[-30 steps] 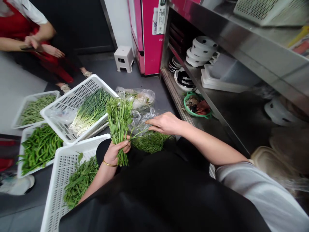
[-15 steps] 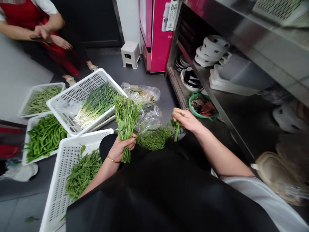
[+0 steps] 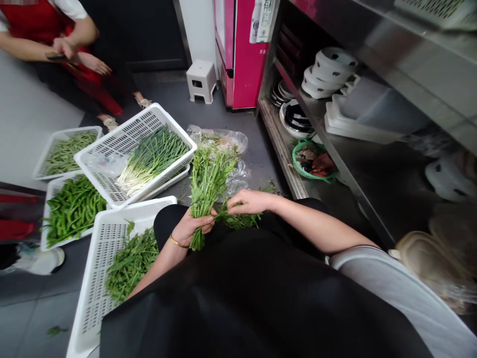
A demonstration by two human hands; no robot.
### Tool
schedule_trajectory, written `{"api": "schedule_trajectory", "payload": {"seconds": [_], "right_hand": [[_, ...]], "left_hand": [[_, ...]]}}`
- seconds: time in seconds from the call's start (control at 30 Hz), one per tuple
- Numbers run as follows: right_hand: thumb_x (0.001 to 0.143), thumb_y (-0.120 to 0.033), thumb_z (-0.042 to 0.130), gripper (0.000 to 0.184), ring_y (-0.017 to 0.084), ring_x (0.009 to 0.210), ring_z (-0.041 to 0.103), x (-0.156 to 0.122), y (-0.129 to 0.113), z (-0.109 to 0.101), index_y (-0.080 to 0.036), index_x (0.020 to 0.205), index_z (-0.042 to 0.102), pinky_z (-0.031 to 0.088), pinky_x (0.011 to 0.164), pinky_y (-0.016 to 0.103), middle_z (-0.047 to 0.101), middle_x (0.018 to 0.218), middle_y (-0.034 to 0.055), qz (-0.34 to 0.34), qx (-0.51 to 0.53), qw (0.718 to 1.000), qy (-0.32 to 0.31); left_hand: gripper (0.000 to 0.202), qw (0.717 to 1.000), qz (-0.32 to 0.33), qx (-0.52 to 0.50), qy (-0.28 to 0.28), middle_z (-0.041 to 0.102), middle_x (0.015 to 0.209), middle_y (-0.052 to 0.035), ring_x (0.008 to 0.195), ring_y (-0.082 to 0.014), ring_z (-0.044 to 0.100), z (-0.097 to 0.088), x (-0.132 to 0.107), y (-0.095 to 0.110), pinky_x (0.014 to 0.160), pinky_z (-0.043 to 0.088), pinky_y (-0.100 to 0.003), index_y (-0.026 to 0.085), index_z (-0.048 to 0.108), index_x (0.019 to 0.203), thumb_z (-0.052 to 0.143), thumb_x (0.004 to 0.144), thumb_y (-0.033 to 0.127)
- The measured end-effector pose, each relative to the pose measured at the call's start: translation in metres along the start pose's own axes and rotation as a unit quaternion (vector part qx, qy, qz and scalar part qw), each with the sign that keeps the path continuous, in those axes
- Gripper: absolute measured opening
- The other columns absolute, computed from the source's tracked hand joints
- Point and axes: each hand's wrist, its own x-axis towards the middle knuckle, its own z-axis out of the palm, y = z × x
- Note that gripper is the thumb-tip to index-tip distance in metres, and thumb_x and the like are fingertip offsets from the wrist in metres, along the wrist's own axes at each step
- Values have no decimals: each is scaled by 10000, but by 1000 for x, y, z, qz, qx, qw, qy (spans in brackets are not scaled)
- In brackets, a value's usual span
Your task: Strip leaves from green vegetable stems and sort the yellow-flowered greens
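My left hand [image 3: 194, 226] is wrapped round the lower stems of a bunch of leafy greens [image 3: 208, 181], which stands upright with its leaves at the top. Just right of it, my right hand [image 3: 249, 202] has its fingers curled together, palm down, close to the stem ends. Green sprigs show under those fingers; whether they are pinched is hidden. Beneath the right hand lies a loose heap of thin green stems [image 3: 244, 221]. By my left forearm, a white perforated basket [image 3: 97, 248] contains more leafy greens [image 3: 132, 263].
Scallions [image 3: 152, 154] lie in a tilted white basket [image 3: 89, 156]; green peppers [image 3: 76, 206] and green beans [image 3: 69, 151] fill others. A clear plastic bag [image 3: 238, 141] lies ahead. At right are steel shelves [image 3: 346, 174] and a green basket [image 3: 298, 169]. A co-worker [image 3: 44, 30] sits at upper left.
My right hand has moved left and inward, from out by the shelf to beside the bunch. The sprig it held is no longer plainly visible. My left hand shifted slightly right with the bunch.
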Motion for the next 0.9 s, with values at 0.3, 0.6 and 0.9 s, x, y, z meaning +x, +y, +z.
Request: {"api": "schedule_trajectory", "payload": {"seconds": [0.3,0.6,0.9], "right_hand": [[762,-604,512,481,39,346,275,-60,53,-5,-206,613,287,166,330,165,293,508,-85,171,416,818,359],[785,-382,560,236,120,556,554,3,153,35,-149,775,600,370,502,211,605,644,34,377,-99,917,-85],[875,-308,429,279,235,998,591,173,236,110,-162,1010,624,439,764,291,640,1056,130,316,-174,913,-189]], "left_hand": [[248,977,47,134,160,634,635,-39,495,-114,548,-32,24,25,489,435,-236,106,643,767,774,588,215],[277,986,85,87,118,644,709,-62,594,-155,578,-66,69,51,515,466,-260,114,668,769,790,562,252],[120,941,98,-53,319,341,452,61,349,-48,276,-103,66,70,347,212,-203,177,596,737,694,670,197]]}}
